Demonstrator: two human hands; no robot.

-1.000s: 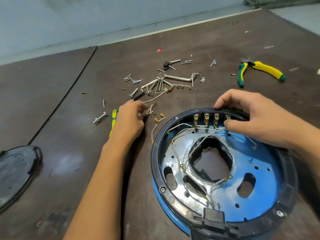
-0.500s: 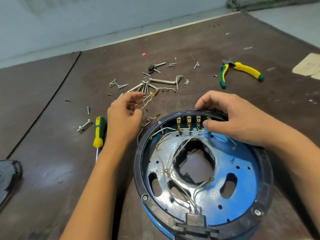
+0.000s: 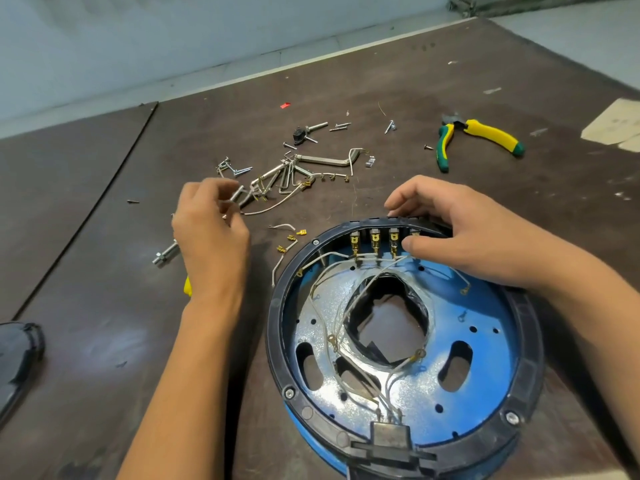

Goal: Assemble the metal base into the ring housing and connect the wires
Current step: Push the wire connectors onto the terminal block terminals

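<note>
The ring housing (image 3: 276,327), metal base (image 3: 485,344) inside, is gripped by the right hand (image 3: 460,230) at the table's (image 3: 104,341) near edge, while the left hand (image 3: 211,237) has been moved onto the loose wires (image 3: 273,205), whether gripping cannot be told, probably for the next connection.

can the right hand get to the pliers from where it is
Probably yes. The pliers lie in the open on the table beyond the right hand, with nothing between them. The hand grips the far rim of the ring, though, so it would have to let go first.
</note>
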